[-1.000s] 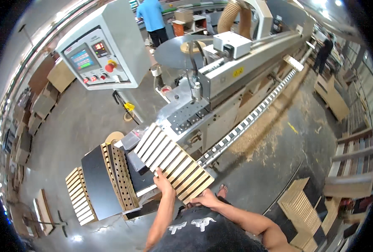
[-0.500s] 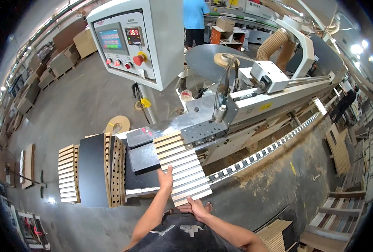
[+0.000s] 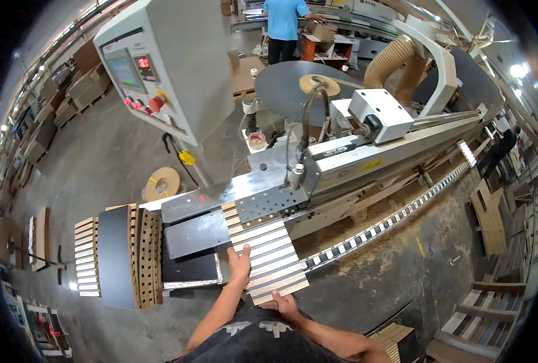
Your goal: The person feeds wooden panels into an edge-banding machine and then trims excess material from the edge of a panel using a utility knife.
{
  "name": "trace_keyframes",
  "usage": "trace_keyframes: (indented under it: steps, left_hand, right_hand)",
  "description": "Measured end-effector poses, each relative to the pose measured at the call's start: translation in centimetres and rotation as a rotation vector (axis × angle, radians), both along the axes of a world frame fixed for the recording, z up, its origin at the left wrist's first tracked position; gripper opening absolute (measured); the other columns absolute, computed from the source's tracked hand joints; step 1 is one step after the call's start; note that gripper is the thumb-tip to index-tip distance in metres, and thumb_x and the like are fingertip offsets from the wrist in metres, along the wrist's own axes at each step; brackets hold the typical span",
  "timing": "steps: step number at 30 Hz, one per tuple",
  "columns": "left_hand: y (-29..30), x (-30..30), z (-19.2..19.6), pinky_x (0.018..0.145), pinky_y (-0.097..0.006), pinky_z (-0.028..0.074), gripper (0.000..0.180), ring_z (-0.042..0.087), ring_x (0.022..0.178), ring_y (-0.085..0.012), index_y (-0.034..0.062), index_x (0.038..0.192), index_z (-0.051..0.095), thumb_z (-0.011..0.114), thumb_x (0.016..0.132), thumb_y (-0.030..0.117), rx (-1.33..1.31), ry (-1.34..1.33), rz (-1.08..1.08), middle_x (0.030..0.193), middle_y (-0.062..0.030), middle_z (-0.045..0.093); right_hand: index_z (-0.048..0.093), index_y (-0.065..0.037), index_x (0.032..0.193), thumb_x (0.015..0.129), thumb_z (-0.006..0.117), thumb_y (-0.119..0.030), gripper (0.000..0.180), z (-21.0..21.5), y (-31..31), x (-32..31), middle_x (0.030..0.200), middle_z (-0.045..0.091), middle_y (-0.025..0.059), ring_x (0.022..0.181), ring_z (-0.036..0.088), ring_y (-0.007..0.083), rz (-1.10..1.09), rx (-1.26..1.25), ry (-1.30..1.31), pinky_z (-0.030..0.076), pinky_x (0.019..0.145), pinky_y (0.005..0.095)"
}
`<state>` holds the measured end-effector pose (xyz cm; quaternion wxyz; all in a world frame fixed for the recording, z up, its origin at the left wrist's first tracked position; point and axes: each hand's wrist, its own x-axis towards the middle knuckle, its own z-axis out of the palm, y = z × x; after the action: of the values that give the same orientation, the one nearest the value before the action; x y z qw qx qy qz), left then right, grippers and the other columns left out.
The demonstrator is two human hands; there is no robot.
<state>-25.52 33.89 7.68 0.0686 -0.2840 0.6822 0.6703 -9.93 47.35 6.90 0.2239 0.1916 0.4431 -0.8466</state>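
Note:
A slatted wooden panel (image 3: 267,254) with pale strips lies flat on the infeed of a long edge-banding machine (image 3: 353,151), its far end under the perforated metal plate (image 3: 269,202). My left hand (image 3: 240,265) presses on the panel's left edge. My right hand (image 3: 284,304) holds the panel's near end. Both hands grip the same panel.
A stack of slatted panels (image 3: 123,254) stands on edge to the left. A control cabinet (image 3: 160,66) with screen and buttons rises behind. A roller rail (image 3: 396,218) runs to the right. A person in a blue shirt (image 3: 284,24) works far back. More panels (image 3: 493,224) lean at right.
The panel has gone from held tilted in the air to lying flat on the infeed, pushed forward under the machine's plate. The view has shifted closer to the machine.

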Motion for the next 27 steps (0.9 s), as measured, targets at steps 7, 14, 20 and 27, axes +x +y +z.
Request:
trace_keyframes:
  steps: [7,14,20,27]
  left_hand:
    - [5.1,-1.4,-0.3,0.094,-0.040,0.043,0.046,0.057,0.106,-0.0299,-0.0046,0.121,0.049,0.068,0.090,0.024,-0.111,0.056,0.014,0.116,-0.0215,0.060]
    - [8.5,-3.0,-2.1,0.097,-0.040,0.042,0.050,0.056,0.111,-0.0307,-0.0029,0.127,0.047,0.067,0.091,0.025,0.020,-0.007,-0.025,0.122,-0.0210,0.059]
    - [13.8,-4.3,-2.1,0.106,-0.043,0.036,0.078,0.039,0.133,-0.0375,-0.0016,0.151,0.019,0.064,0.095,0.029,0.127,-0.062,-0.125,0.150,-0.0251,0.034]
    - [21.3,-4.5,0.6,0.106,-0.049,0.036,0.073,0.041,0.132,-0.0434,-0.0033,0.150,0.021,0.059,0.097,0.030,-0.139,-0.063,-0.050,0.149,-0.0280,0.035]
  right_hand:
    - [0.046,0.020,0.120,0.104,0.047,-0.033,0.056,-0.5,4.7,-1.3,0.111,0.063,0.0281,0.097,0.068,0.0372,-0.038,0.017,-0.015,0.058,0.085,0.0410]
    - [0.050,0.022,0.113,0.104,0.049,-0.032,0.054,-0.8,8.8,-1.9,0.105,0.064,0.0268,0.093,0.069,0.0354,-0.058,0.036,0.046,0.058,0.083,0.0400]
    - [0.052,0.018,0.106,0.101,0.055,-0.035,0.053,1.0,13.0,-2.3,0.101,0.065,0.0251,0.087,0.070,0.0324,-0.178,0.070,0.083,0.058,0.079,0.0404]
    - [0.049,0.003,0.115,0.099,0.059,-0.027,0.035,0.6,16.3,-2.0,0.102,0.062,0.0147,0.088,0.069,0.0260,-0.361,0.222,0.011,0.059,0.072,0.0371]
